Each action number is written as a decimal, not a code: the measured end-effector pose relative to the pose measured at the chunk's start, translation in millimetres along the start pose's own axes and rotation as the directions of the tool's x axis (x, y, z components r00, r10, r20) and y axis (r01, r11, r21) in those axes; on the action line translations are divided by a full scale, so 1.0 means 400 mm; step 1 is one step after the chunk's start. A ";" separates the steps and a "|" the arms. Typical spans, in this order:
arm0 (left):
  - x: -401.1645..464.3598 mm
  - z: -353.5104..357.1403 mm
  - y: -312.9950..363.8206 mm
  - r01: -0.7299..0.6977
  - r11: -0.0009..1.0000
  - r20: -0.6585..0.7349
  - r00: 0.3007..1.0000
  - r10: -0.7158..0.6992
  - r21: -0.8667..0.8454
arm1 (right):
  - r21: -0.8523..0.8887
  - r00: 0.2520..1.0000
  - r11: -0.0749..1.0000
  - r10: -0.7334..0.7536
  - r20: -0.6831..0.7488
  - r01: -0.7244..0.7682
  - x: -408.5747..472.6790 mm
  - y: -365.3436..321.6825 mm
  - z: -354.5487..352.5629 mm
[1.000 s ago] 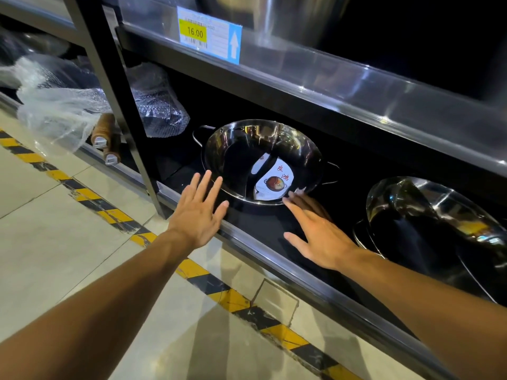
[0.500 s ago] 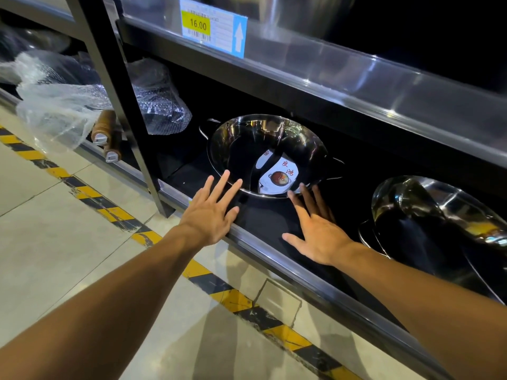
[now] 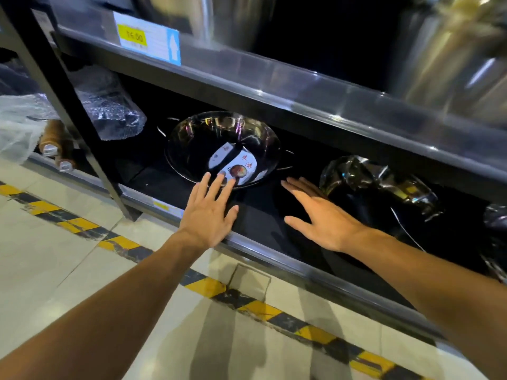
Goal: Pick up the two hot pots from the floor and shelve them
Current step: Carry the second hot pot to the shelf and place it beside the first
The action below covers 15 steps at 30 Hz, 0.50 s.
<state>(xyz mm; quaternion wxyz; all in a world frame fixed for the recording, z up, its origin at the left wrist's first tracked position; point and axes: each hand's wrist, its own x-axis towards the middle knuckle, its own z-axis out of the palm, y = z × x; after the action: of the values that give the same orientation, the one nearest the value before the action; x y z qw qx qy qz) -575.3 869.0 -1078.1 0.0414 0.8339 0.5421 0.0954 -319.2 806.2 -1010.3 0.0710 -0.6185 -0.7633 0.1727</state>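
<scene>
Polished steel, dark with reflections: a divided hot pot (image 3: 222,149) sits on the lowest shelf (image 3: 274,259), tipped slightly toward the camera, with a round paper label (image 3: 236,166) inside on its bottom and small loop handles on either side. A second hot pot (image 3: 381,193) rests on the same shelf just to the right, leaning; its surface is blurred, so its exact tilt is hard to judge.

In the head view both bare arms reach in from the bottom of the frame. The left hand (image 3: 210,212) is flat and spread, gripping nothing, its fingertips (image 3: 219,179) over the near rim of the divided pot. The right hand (image 3: 319,215) is likewise spread and empty, palm down over the dark shelf between the two pots.

Above, a price tag (image 3: 148,41) reading 16.00 is fixed to the upper shelf edge (image 3: 301,86). To the left lie plastic-wrapped goods (image 3: 109,111) and wooden handles (image 3: 56,145). Yellow-and-black hazard tape (image 3: 208,286) runs along the tiled floor (image 3: 41,256).
</scene>
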 end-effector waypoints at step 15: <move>-0.053 0.013 0.393 -0.474 0.880 0.229 0.857 0.462 0.000 | -0.037 0.800 0.800 0.599 0.016 -0.599 -0.411 0.378 -0.049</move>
<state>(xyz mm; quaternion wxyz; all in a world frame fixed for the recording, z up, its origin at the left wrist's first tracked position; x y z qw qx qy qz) -441.7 785.7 -1058.7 0.0536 0.9467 0.3176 -0.0063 -137.0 676.9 -1027.8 -0.0069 -0.8264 -0.5324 0.1831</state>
